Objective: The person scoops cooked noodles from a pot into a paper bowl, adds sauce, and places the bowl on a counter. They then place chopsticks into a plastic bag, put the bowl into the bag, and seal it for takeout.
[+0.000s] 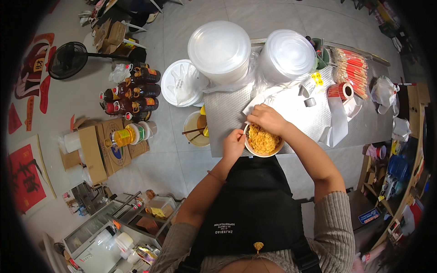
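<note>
A round white bowl (pixel 282 147) filled with yellow-orange fried rice (pixel 263 140) stands at the near edge of the metal-topped table (pixel 222 123). At its left rim, my left hand (pixel 234 146) pinches a small dark metallic utensil (pixel 247 134), mostly hidden by the fingers and the rice. My right hand (pixel 267 118) reaches over the bowl's far side with curled fingers, covering part of the rim. Sheets of white paper (pixel 254 103) lie just beyond those fingers. Whether the right fingers grip the paper or the rim cannot be made out.
Two large lidded plastic tubs (pixel 219 47) (pixel 288 54) stand at the table's far side. To the right lie a label roll (pixel 340 91), packed chopsticks (pixel 351 71) and a tied plastic bag (pixel 384 91). Left on the floor are a white bucket (pixel 170 83), sauce bottles (pixel 143 89) and cartons (pixel 111 145).
</note>
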Action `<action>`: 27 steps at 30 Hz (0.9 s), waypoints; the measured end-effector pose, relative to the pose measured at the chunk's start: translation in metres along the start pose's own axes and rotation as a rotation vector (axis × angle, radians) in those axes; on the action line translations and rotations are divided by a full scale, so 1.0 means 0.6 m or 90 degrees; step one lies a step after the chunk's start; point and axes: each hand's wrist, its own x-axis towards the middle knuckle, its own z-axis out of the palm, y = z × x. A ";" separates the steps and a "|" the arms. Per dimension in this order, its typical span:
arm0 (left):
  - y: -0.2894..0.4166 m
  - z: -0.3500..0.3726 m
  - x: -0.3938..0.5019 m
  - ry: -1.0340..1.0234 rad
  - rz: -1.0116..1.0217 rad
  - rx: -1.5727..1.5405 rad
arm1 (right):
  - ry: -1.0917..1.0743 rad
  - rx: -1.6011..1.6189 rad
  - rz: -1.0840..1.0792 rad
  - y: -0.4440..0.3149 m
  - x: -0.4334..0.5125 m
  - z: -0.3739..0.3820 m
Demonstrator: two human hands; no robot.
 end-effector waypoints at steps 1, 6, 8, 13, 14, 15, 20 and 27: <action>0.000 0.000 0.001 0.001 0.005 0.008 | -0.014 -0.004 0.010 0.005 0.003 0.009; 0.009 0.001 0.003 0.025 -0.024 -0.006 | -0.058 0.016 0.189 0.011 -0.019 0.006; 0.014 0.002 0.002 0.027 -0.032 -0.014 | 0.033 0.050 0.281 0.013 -0.064 0.003; 0.024 0.001 -0.003 0.012 -0.095 -0.060 | 0.256 0.204 0.633 -0.051 -0.203 0.076; 0.028 0.000 -0.007 0.002 -0.104 -0.046 | 0.339 0.244 0.650 -0.076 -0.225 0.105; 0.031 0.000 -0.013 0.008 -0.124 -0.063 | 0.364 0.405 0.766 -0.111 -0.228 0.115; 0.020 0.021 -0.050 -0.014 -0.229 -0.194 | 0.631 0.562 0.869 -0.222 -0.227 0.226; -0.010 -0.012 -0.083 -0.182 -0.306 -0.244 | 0.647 1.120 0.819 -0.309 -0.227 0.274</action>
